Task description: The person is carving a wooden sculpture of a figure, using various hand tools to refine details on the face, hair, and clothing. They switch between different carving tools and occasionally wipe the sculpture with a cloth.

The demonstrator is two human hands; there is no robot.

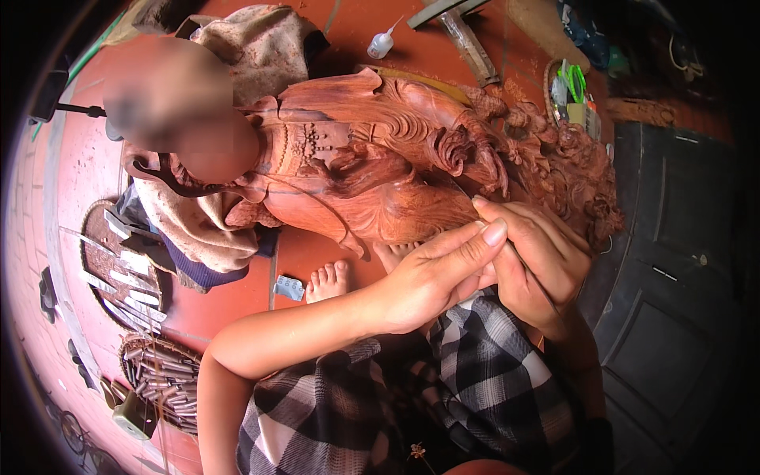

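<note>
A reddish-brown carved wooden statue (317, 202) lies on its back across the view, with flowing robe folds and a beaded necklace. Its right end is a mass of finer carving (570, 162). Both my hands are together just above its near side. My right hand (546, 257) has its fingers curled round a thin dark rod-like tool (532, 275). Beside it, my left hand (447, 269) is closed, thumb and fingers pinched near the tool's upper part. The tool's tip is too fine to make out against the wood.
Folded cloths (198, 226) prop the statue's left end. At left are a tray of flat blades (134, 277) and a basket of cylindrical-handled tools (162, 380). A small spouted bottle (381, 45) and a basket with green scissors (576, 83) stand beyond. A dark panel (665, 261) borders the right.
</note>
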